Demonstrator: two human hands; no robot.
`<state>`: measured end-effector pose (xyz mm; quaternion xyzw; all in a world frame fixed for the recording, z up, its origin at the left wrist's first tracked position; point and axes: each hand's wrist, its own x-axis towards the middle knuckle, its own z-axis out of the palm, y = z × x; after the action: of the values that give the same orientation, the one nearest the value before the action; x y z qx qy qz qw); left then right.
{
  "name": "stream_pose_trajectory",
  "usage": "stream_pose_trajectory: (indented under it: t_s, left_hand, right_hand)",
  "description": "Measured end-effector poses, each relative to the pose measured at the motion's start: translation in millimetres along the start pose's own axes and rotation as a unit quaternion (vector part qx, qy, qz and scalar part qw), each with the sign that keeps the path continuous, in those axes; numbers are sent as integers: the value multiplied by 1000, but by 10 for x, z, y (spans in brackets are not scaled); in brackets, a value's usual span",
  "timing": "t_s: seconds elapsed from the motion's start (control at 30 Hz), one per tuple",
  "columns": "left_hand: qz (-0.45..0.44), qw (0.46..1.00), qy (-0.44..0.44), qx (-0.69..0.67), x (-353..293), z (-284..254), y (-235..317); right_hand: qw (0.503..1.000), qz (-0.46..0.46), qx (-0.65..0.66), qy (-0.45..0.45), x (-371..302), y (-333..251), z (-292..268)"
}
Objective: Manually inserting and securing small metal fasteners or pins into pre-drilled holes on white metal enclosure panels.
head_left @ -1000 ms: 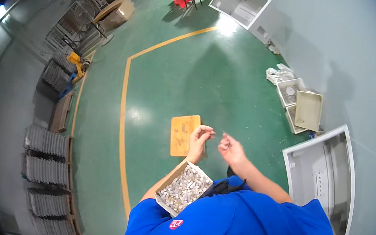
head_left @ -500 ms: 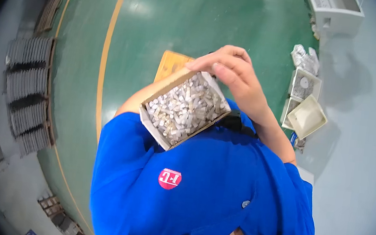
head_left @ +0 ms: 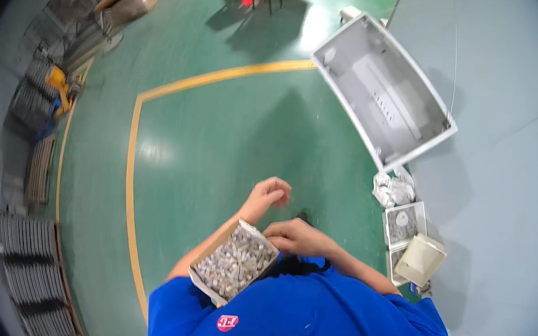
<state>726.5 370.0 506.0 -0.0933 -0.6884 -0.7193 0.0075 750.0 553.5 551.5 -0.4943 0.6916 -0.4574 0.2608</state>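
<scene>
While the left hand (head_left: 270,194) hangs out ahead with its fingers curled in, blur hides whether anything is pinched there. Right hand (head_left: 301,238) now: bent fingers at the box's near-right upper corner, touching or just beside it, grip unclear, contents of the fingers hidden. And the open box (head_left: 202,287)? It sits over the left forearm, against the blue shirt (head_left: 358,320), tilted, packed with small pale pieces (head_left: 235,262). Danger here: no fingers visibly clamp it, so a dropped left elbow or a twist of the torso could tip it, scattering pieces over the green floor (head_left: 220,128). A careless right-hand knock could do likewise! Farther right, a cream tray (head_left: 422,259) rests askew by a white bin (head_left: 386,229); beyond, crumpled plastic (head_left: 393,188) and a big open grey housing (head_left: 385,95).
</scene>
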Motion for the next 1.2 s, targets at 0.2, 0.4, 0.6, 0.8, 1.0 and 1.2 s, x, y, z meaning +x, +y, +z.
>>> stream_pose_trajectory:
  t_s: [0.2, 0.4, 0.6, 0.8, 1.0, 1.2]
  left_hand:
    - [-1, 999, 46, 12, -156, 121, 413]
    - [8, 995, 99, -26, -444, -4, 308]
    - [-25, 992, 102, -64, -647, -149, 20]
    - [-28, 996, 72, -43, -821, -146, 122]
    - [-12, 998, 47, -41, -667, 141, 488]
    - [-40, 999, 4, -21, -616, 216, 591]
  right_hand:
    - [993, 5, 2, -118, 95, -264, -154]
    - [941, -138, -214, -222, 366, -645, -233]
    - [880, -215, -336, -259, 601, -358, 142]
    - [936, -116, -246, -221, 443, -538, 359]
    - [931, -21, -242, -274, 263, -883, 91]
    - [944, -51, -230, -230, 138, -1014, -32]
